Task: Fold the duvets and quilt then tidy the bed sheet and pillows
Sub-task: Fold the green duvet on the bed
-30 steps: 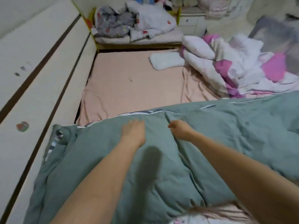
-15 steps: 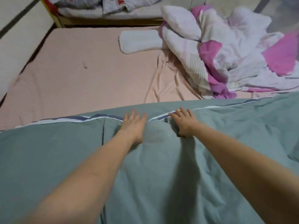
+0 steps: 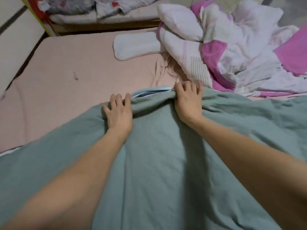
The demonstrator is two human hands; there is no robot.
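Observation:
A grey-green duvet (image 3: pixel 157 163) covers the near part of the bed and reaches its middle. Both my hands lie palm down on its far edge with fingers spread. My left hand (image 3: pixel 118 113) presses the edge at the centre left. My right hand (image 3: pixel 188 100) presses it a little farther away, and the cloth is bunched up in a ridge between the two hands. The pink bed sheet (image 3: pixel 74 63) lies bare beyond, wrinkled near the right hand. A flat white pillow (image 3: pixel 136 45) lies at the far centre. A crumpled pink-and-white duvet (image 3: pixel 240 52) is heaped at the far right.
A second, smaller bed (image 3: pixel 106 22) stands past the far edge, with a rumpled grey patterned quilt (image 3: pixel 116 5) on it. White panelling (image 3: pixel 16 39) runs along the left side of the bed. A small dark scrap (image 3: pixel 76 75) lies on the sheet.
Both hands have pushed the green duvet's far edge forward over the pink sheet, towards the pink-and-white heap. The edge now bulges and bunches between the hands. The view has moved forward with them.

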